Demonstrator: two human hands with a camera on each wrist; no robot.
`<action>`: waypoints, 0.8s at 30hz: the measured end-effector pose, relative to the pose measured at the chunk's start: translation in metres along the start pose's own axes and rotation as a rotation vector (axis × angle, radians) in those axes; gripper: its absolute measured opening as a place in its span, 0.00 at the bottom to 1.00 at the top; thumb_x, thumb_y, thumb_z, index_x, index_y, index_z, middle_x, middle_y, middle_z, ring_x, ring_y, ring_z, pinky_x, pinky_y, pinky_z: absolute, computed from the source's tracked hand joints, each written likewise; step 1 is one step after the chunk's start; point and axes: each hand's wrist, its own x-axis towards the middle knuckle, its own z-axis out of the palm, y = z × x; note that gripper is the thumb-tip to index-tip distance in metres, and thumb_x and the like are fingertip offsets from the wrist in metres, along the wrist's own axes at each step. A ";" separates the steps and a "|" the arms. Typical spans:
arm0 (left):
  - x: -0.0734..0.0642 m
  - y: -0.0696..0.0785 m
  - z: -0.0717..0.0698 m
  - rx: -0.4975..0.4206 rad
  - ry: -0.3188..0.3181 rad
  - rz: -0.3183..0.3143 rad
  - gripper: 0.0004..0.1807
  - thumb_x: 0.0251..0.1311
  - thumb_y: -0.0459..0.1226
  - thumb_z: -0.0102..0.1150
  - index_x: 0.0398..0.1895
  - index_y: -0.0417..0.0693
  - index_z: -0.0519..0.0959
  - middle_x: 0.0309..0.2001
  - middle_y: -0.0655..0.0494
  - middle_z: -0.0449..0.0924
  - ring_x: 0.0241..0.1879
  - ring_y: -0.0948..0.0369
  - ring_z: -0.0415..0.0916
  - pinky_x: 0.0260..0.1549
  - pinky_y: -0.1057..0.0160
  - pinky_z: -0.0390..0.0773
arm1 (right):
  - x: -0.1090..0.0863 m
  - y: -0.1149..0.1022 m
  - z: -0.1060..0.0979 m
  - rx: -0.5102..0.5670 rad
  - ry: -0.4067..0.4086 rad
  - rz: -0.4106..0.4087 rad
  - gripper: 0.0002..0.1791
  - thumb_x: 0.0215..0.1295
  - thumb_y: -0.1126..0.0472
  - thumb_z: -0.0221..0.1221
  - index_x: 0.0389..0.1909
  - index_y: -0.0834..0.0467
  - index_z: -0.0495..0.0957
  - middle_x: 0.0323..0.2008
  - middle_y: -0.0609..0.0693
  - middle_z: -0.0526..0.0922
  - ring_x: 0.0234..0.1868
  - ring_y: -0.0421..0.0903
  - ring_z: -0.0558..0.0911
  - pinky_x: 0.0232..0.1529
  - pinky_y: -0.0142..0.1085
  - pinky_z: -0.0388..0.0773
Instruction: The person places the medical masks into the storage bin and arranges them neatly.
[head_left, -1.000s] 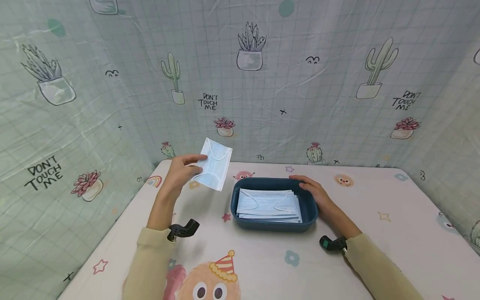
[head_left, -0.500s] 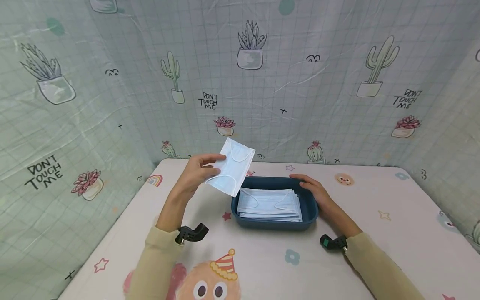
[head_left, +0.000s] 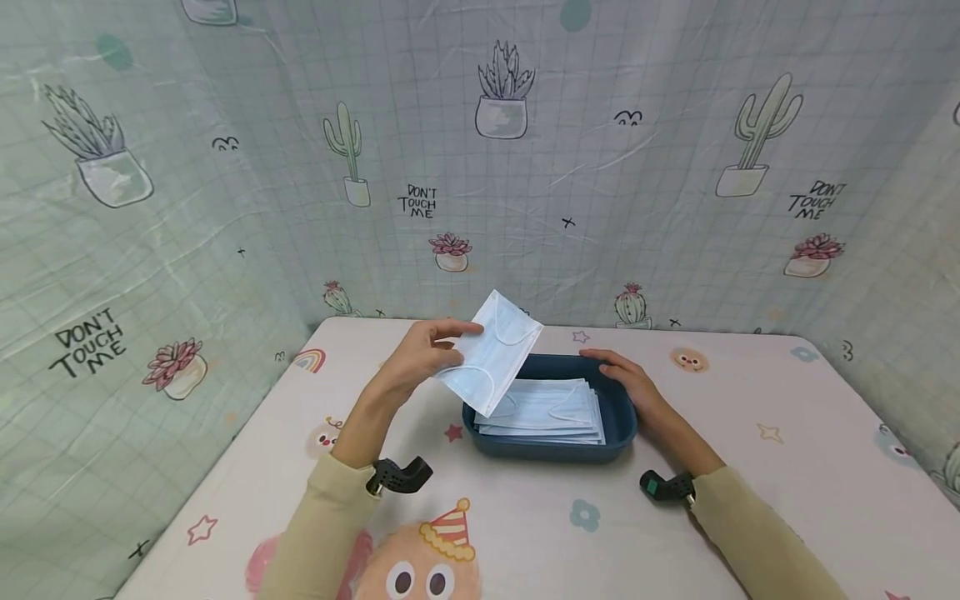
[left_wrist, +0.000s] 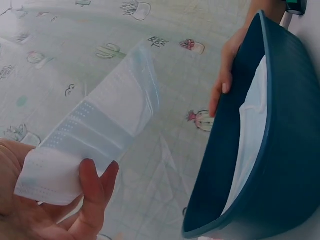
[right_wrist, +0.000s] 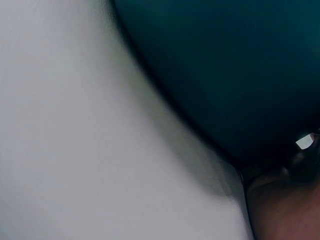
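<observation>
In the head view my left hand [head_left: 427, 354] pinches a light blue face mask [head_left: 495, 354] between thumb and fingers. The mask is tilted, in the air above the left end of a dark blue box [head_left: 551, 452]. Seen from the left wrist, the mask [left_wrist: 105, 115] lies across the hand [left_wrist: 75, 205], its far end pointing away. Inside the box lies a pile of similar masks [head_left: 558, 408], partly covered by the held one. My right hand [head_left: 626, 379] holds the box's far right corner at the rim; in the right wrist view it is dark and mostly cut off.
The box stands on a white table [head_left: 675, 542] printed with cartoon figures. A curtain [head_left: 562, 183] with cactus drawings hangs behind the table and along its sides. Black wrist devices [head_left: 405, 475] are worn on both arms.
My left hand has moved right with the mask, from beside the box to over its left end, and lowered slightly. The right hand and the box have stayed in place.
</observation>
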 end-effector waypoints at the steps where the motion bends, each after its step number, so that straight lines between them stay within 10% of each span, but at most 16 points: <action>1: 0.001 -0.001 0.002 -0.001 -0.010 0.002 0.26 0.58 0.24 0.55 0.61 0.45 0.83 0.67 0.46 0.76 0.45 0.54 0.79 0.39 0.67 0.81 | 0.000 0.000 0.000 -0.002 0.002 0.000 0.25 0.82 0.60 0.41 0.75 0.59 0.67 0.78 0.58 0.64 0.81 0.54 0.58 0.80 0.44 0.54; 7: 0.003 -0.003 0.011 0.019 -0.044 0.012 0.29 0.56 0.22 0.54 0.61 0.47 0.83 0.67 0.49 0.76 0.45 0.54 0.79 0.40 0.66 0.79 | -0.001 0.001 0.000 -0.004 0.001 -0.002 0.25 0.82 0.59 0.42 0.74 0.59 0.68 0.78 0.58 0.65 0.81 0.53 0.59 0.68 0.22 0.60; 24: 0.006 -0.007 0.018 0.057 -0.084 0.066 0.26 0.60 0.22 0.55 0.60 0.47 0.83 0.63 0.49 0.81 0.64 0.51 0.75 0.68 0.48 0.73 | 0.000 -0.001 -0.001 -0.005 0.002 -0.001 0.25 0.81 0.61 0.42 0.74 0.59 0.68 0.77 0.58 0.66 0.77 0.44 0.64 0.63 0.14 0.63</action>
